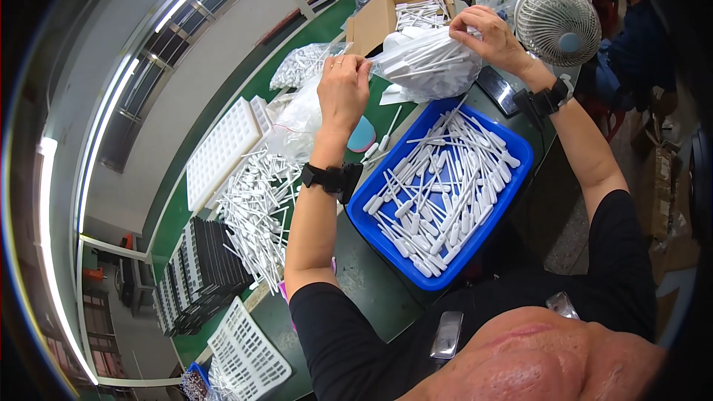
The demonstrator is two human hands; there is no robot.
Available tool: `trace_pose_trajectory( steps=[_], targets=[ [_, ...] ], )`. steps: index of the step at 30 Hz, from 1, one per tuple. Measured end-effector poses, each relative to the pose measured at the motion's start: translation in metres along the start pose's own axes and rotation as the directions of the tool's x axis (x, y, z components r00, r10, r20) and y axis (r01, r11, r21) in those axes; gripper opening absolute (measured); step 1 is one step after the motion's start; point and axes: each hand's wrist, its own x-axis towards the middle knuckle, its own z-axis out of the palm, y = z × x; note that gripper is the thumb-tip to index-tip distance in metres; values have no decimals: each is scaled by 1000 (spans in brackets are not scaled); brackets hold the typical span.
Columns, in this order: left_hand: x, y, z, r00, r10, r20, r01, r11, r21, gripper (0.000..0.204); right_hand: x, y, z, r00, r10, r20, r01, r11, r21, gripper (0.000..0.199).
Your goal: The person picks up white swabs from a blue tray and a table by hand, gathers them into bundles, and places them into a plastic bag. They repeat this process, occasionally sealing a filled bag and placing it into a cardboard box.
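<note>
Left hand (343,89) and right hand (486,37) each pinch the clear plastic bag of white plastic pipettes (427,65), held above the blue rectangular plastic tray (520,150). Keep both pinches firm and the bag mouth over the tray (spillage seems likely otherwise). Count: one bag, one tray, pipettes too numerous to count.

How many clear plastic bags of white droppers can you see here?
3. One bag is held between the left hand and right hand; one lies left of the cardboard box; one lies beneath the left hand. More may sit behind the box.
</note>
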Motion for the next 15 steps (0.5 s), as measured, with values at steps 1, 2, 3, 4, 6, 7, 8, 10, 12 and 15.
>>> trace_pose_trajectory(
  steps=[1,2,3,4,6,7,8,10,12,15],
  targets=[
    [0,-2,2,999,-35,-16,33,995,-90,10,0,0,0,1000,0,0,0,1000,0,16],
    [1,-3,4,997,-71,-28,65,981,-181,10,-1,0,0,1000,6,-1,-6,1000,12,16],
    [0,-4,6,993,-108,-37,94,958,-271,10,-1,1,0,1000,12,0,-12,1000,24,16],
    [0,-5,6,994,-107,-37,93,958,-272,10,-2,1,-1,1000,19,-1,-19,999,34,15],
    [-2,-7,3,979,-202,7,192,917,-349,11,-3,2,-1,1000,26,4,-26,999,41,15],
    [-2,-8,2,968,-248,32,241,891,-385,12,-3,2,-1,999,31,9,-31,998,48,15],
    [-3,-8,2,968,-249,32,241,891,-385,12,-3,2,-1,999,36,13,-37,998,56,15],
    [-3,-7,2,968,-246,57,247,875,-417,14,-4,2,-1,999,32,11,-32,998,53,15],
    [-3,-7,2,967,-244,68,249,866,-433,16,-4,2,-1,1000,25,4,-25,999,47,14],
    [-5,-9,1,952,-286,110,304,836,-456,15,-4,2,-1,1000,28,5,-28,998,47,14]
  ],
)
